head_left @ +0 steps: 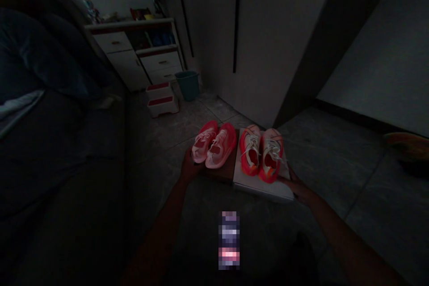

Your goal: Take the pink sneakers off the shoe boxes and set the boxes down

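A pair of pink running shoes [217, 145] stands side by side on a brown shoebox [217, 173]. Right beside it is a white shoebox [263, 187], bearing a pair of cream and orange-red running shoes [262, 154] with white laces. My left hand [191, 167] is closed at the brown box's left edge, close to the heel of a pink shoe; its fingertips are partly hidden in shadow. Around the white box's right side my right hand [298, 187] is closed, thumb lying on the lid near the orange heel. Whether the boxes rest on the floor cannot be made out.
A lit, pixelated screen [229, 240] shows below the boxes. Farther off are a white and red step stool [163, 106], a teal bucket [188, 86] and a white cabinet [124, 69]. A dark sofa [83, 152] runs along the left; tall wardrobe doors [268, 40] stand behind.
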`<action>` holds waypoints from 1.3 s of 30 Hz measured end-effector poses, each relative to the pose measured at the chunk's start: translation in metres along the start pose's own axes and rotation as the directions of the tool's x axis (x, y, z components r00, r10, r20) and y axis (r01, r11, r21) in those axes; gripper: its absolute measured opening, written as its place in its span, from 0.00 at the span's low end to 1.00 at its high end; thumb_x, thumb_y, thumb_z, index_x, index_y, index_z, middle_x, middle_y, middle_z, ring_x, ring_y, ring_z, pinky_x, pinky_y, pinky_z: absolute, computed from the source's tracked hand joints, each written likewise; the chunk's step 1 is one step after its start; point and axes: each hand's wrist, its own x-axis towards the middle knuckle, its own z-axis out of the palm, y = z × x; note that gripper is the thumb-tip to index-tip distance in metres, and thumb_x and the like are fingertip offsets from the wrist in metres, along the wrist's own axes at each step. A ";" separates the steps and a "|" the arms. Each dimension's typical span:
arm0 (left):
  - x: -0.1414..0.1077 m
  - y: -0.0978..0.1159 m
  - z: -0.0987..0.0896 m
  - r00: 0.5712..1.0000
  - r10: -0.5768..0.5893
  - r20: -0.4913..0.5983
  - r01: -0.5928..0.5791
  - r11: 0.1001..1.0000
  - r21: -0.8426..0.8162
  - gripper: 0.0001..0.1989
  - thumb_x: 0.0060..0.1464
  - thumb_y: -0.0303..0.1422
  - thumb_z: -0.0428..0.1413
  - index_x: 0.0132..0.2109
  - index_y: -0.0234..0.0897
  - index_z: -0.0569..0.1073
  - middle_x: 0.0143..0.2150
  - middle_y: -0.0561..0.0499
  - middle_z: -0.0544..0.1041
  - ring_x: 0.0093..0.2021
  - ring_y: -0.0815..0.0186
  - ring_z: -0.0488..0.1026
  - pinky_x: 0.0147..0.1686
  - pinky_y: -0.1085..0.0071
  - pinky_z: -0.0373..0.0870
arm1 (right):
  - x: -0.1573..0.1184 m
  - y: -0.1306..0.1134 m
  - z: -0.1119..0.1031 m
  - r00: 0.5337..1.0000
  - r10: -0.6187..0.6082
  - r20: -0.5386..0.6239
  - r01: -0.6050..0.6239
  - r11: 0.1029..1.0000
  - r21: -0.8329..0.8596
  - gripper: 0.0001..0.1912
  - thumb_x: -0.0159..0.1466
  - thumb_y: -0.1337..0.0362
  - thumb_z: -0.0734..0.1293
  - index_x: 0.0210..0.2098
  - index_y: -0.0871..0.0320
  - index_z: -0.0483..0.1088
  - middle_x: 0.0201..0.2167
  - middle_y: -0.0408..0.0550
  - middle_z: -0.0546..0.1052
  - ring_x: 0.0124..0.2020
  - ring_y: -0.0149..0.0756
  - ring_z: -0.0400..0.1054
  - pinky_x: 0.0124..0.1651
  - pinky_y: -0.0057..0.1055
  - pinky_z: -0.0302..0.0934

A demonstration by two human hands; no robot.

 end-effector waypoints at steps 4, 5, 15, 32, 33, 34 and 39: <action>-0.002 0.006 -0.002 1.000 0.016 -0.002 -0.015 0.994 0.104 0.47 0.45 0.40 0.78 0.70 0.40 0.71 0.64 0.39 0.82 0.63 0.48 0.82 0.62 0.55 0.80 | -0.002 -0.004 0.002 1.000 0.018 -0.019 -0.018 1.000 -0.005 0.64 0.53 0.54 0.90 0.83 0.43 0.63 0.69 0.54 0.82 0.63 0.59 0.83 0.57 0.46 0.85; -0.004 0.007 -0.001 0.999 0.031 -0.008 -0.030 0.993 0.114 0.46 0.44 0.41 0.78 0.69 0.40 0.72 0.63 0.39 0.82 0.62 0.48 0.83 0.61 0.55 0.81 | -0.002 -0.004 0.003 1.000 0.020 -0.016 -0.020 1.000 -0.010 0.63 0.54 0.55 0.89 0.83 0.43 0.64 0.69 0.54 0.82 0.64 0.59 0.82 0.59 0.46 0.85; -0.024 0.006 0.008 0.998 0.033 -0.052 -0.028 0.995 0.093 0.50 0.40 0.43 0.79 0.68 0.38 0.72 0.64 0.36 0.79 0.63 0.45 0.81 0.65 0.48 0.78 | 0.008 0.008 0.002 0.998 0.033 -0.048 -0.032 0.999 0.014 0.66 0.56 0.57 0.87 0.86 0.48 0.56 0.73 0.58 0.78 0.68 0.56 0.80 0.61 0.43 0.83; -0.028 0.017 0.018 0.998 -0.050 0.032 0.047 0.995 0.088 0.68 0.29 0.43 0.86 0.76 0.40 0.66 0.74 0.33 0.75 0.73 0.39 0.75 0.70 0.45 0.75 | 0.000 0.001 0.003 0.998 0.057 -0.039 -0.058 0.998 -0.020 0.61 0.59 0.58 0.87 0.85 0.45 0.59 0.69 0.56 0.82 0.60 0.55 0.85 0.55 0.41 0.85; -0.027 0.017 0.019 0.998 -0.055 0.020 0.052 0.992 0.119 0.67 0.28 0.43 0.86 0.75 0.40 0.67 0.72 0.33 0.76 0.72 0.38 0.76 0.69 0.45 0.76 | 0.001 0.003 0.003 0.997 0.058 -0.045 -0.059 0.998 -0.022 0.61 0.59 0.58 0.86 0.85 0.46 0.58 0.70 0.56 0.82 0.61 0.55 0.84 0.56 0.42 0.85; -0.027 0.017 0.020 0.999 -0.053 0.006 0.052 0.988 0.148 0.66 0.27 0.42 0.86 0.74 0.39 0.68 0.71 0.33 0.77 0.72 0.38 0.76 0.69 0.44 0.76 | 0.002 0.005 0.002 0.997 0.064 -0.047 -0.065 0.998 -0.021 0.61 0.60 0.59 0.85 0.86 0.47 0.57 0.71 0.57 0.81 0.63 0.55 0.83 0.57 0.43 0.84; -0.028 0.016 0.027 0.999 -0.015 -0.034 0.022 0.977 0.212 0.62 0.27 0.42 0.86 0.70 0.41 0.72 0.67 0.36 0.79 0.69 0.36 0.78 0.66 0.45 0.77 | 0.007 0.011 0.002 0.995 0.081 -0.053 -0.080 0.997 0.010 0.64 0.61 0.59 0.85 0.88 0.47 0.52 0.74 0.57 0.78 0.65 0.56 0.82 0.58 0.45 0.84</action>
